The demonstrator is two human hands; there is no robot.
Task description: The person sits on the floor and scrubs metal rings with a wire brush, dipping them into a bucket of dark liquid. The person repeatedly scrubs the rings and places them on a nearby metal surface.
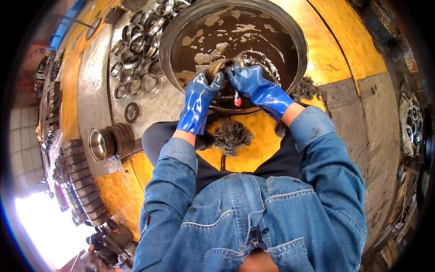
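Observation:
Both my hands wear blue rubber gloves over a wide round metal basin (164, 54) of dark brown liquid with patches of foam. My left hand (202, 86) is closed round a wet metal ring (217, 68), holding it tilted just above the liquid. Against the ring's right side, my right hand (247, 79) is closed round a slim tool with a red-ended handle (238, 100) pointing toward me. The tool's working end is hidden by the glove and ring, so its kind does not show. Splashes and ripples spread through the liquid beyond my right hand.
Many loose metal rings (138, 50) lie on the metal sheet left of the basin, with one ring (132, 112) apart. Nearer stand stacked larger rings (118, 140). Dark fibrous clumps lie between my legs (232, 137) and right of the basin (306, 89). A bag of rings (411, 122) sits far right.

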